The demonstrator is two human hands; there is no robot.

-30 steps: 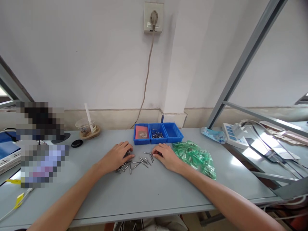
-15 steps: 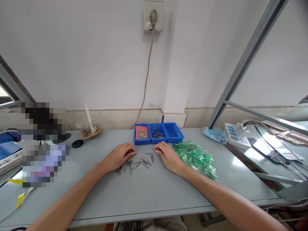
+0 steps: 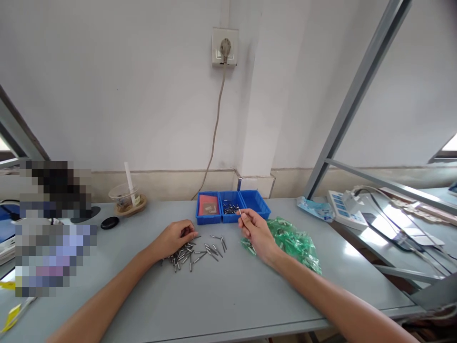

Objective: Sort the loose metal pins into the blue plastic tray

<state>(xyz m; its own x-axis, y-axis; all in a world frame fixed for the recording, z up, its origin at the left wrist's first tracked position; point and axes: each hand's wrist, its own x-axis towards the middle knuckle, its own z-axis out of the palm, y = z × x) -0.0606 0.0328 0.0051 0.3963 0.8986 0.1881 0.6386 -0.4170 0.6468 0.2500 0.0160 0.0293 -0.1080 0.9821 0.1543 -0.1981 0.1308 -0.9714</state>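
My left hand (image 3: pixel 180 237) rests at the left of a loose heap of small metal pins (image 3: pixel 183 257), its fingers curled down over the heap's edge. Whatever lies under those fingertips is hidden. A few pins (image 3: pixel 214 250) lie scattered to the right of the heap. My right hand (image 3: pixel 259 233) is raised in front of the blue bins, thumb and forefinger pinched on a small metal pin, of which only the tip shows. Close by its fingertips is the middle blue bin (image 3: pixel 230 219), which holds several similar pins.
The left blue bin (image 3: pixel 209 220) holds a red packet (image 3: pixel 208 205); the right blue bin (image 3: pixel 256 202) stands beside the middle one. Green plastic bags (image 3: pixel 296 245) lie by my right wrist. Farther out are a black round object (image 3: pixel 109 223), a plastic cup (image 3: pixel 123 192) and a power strip (image 3: pixel 346 209).
My right hand has moved from the scattered pins toward the middle bin, carrying a pin. My left hand stays at the heap. The view has tilted slightly upward.
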